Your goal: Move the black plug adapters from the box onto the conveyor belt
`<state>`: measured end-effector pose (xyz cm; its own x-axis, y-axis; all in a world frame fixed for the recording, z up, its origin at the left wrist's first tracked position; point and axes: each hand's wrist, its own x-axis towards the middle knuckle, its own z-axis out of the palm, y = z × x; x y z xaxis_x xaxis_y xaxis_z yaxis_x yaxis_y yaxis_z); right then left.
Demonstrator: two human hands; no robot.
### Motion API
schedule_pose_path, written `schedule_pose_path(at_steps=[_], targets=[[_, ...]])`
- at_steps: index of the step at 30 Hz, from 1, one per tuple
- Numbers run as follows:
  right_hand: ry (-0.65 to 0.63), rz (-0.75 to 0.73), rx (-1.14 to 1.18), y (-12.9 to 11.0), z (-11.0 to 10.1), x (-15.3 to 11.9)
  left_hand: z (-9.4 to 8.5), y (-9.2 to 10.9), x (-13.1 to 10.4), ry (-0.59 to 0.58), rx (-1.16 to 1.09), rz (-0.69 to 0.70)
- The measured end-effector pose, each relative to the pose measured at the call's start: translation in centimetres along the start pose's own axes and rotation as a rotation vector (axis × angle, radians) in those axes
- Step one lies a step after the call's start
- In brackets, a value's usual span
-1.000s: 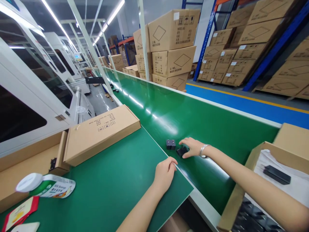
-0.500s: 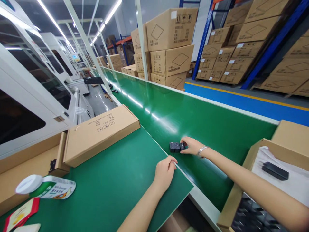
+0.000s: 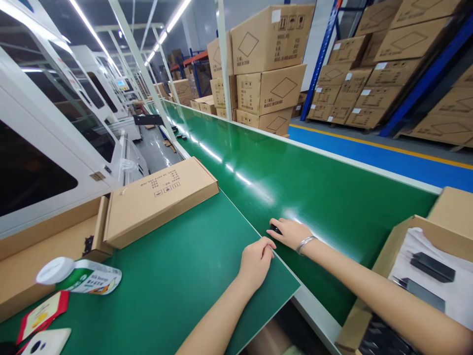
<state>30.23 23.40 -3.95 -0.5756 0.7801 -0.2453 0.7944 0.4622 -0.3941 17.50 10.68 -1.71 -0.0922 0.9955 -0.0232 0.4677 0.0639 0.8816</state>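
Note:
My right hand (image 3: 291,234), with a silver bangle at its wrist, is over the green conveyor belt (image 3: 321,182). Its fingers are curled around black blocks (image 3: 275,228) that look like small power adapters; only a dark bit shows between the fingers, and the rest is hidden. Just left of it, my left hand (image 3: 256,264) rests at the edge of the green tabletop (image 3: 177,276), with its fingers bent and closed and nothing visible in them. At the right, an open carton (image 3: 351,325) contains black adapters (image 3: 432,266) on white sheeting, with more dark pieces below.
A closed flat carton (image 3: 162,197) lies on the tabletop beside an open carton (image 3: 48,231). Nearer are a white-capped bottle (image 3: 88,276), a red packet (image 3: 42,315) and a white phone-like object (image 3: 48,341). Stacked cartons (image 3: 269,88) stand beyond the belt.
My right hand has moved slightly left and now covers the row of three black blocks that was visible before. The view has shifted a little, showing a second adapter on the sheeting.

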Motion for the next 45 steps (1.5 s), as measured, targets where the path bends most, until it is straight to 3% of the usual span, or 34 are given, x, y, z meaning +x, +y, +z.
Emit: schedule_pose_path(at_steps=[3, 6, 8, 12, 15, 19, 24, 45], targets=[[-0.014, 0.035, 0.195, 0.6, -1.2, -1.3, 0.0, 0.0, 0.0, 0.002, -0.003, 0.005], [-0.051, 0.074, 0.427, 1.4, -2.6, -4.6, -0.1, 0.0, 0.0, 0.006, -0.002, 0.011], [-0.12, 0.131, 0.741, 1.7, -3.2, -7.9, -0.1, 0.0, 0.0, 0.008, -0.003, 0.016], [-0.26, 0.295, 1.628, 1.6, -3.4, -14.8, -0.2, 0.3, -0.3, 0.018, -0.007, 0.017], [-0.304, 0.239, 1.887, 1.2, -2.7, -18.5, -0.4, 0.6, -0.6, 0.016, 0.008, 0.015], [-0.368, 0.062, 2.012, 0.7, -1.4, -20.9, -0.6, 0.8, -0.7, 0.01, 0.021, 0.006], [-0.464, -0.111, 2.115, 0.0, -1.0, -21.4, -0.7, 0.8, -0.8, 0.019, 0.03, 0.028], [-0.541, -0.255, 2.244, -0.3, -0.4, -22.0, -0.8, 0.8, -0.9, 0.02, 0.127, 0.052]])
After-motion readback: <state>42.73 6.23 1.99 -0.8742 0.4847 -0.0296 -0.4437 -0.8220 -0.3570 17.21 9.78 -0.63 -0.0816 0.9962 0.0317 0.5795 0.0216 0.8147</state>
